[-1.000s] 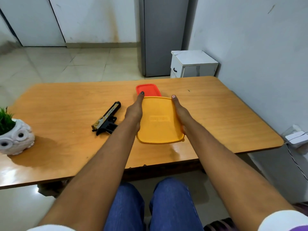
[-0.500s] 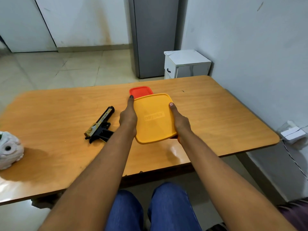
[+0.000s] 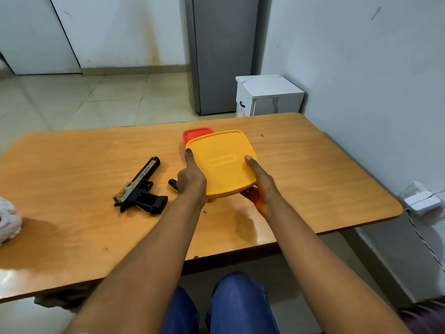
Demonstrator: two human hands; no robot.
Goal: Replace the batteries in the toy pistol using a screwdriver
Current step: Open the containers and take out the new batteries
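Both hands, left hand (image 3: 192,179) and right hand (image 3: 261,182), clasp yellow container (image 3: 221,162) sides; toy pistol (image 3: 139,189) left of it untouched, battery swap unstarted.

The scene is evenly and pretty brightly lit, with soft shadows thrown on the wooden table (image 3: 301,165) under the forearms and a pale glare patch seen at its near-left edge. Wide-angle bending is noticed beyond the table's corners, and slight blur softens the frame's lower edge.

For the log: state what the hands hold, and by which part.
Both hands, left hand and right hand, hold the yellow container by its opposite side edges.
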